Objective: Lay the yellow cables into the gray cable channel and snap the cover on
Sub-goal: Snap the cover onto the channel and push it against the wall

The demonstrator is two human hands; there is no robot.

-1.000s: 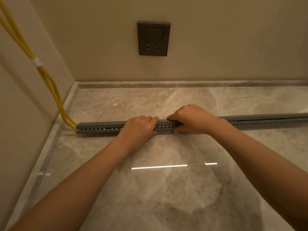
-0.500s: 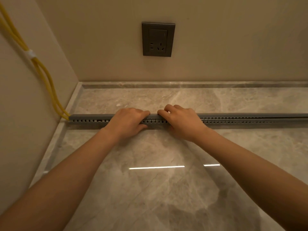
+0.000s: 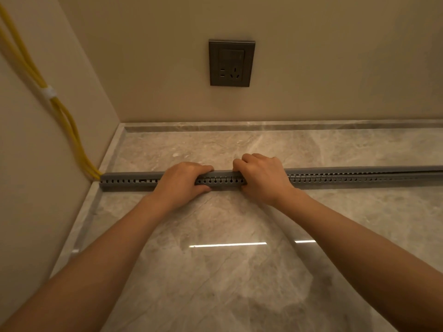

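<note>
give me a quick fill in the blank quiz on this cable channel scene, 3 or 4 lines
1. Both hands, the left hand and the right hand, press on the gray ____.
2. The cables running down the side wall are ____ in color.
3. The cables enter the channel at its ____ end.
4. The socket is mounted on the ____.

Missing words: channel; yellow; left; wall

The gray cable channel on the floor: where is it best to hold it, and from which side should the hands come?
Probably mid-length, from above: the gray cable channel is long, narrow and flat on the floor, so fingers wrap its top and thumbs its slotted near side, as the left hand and right hand show.
</note>
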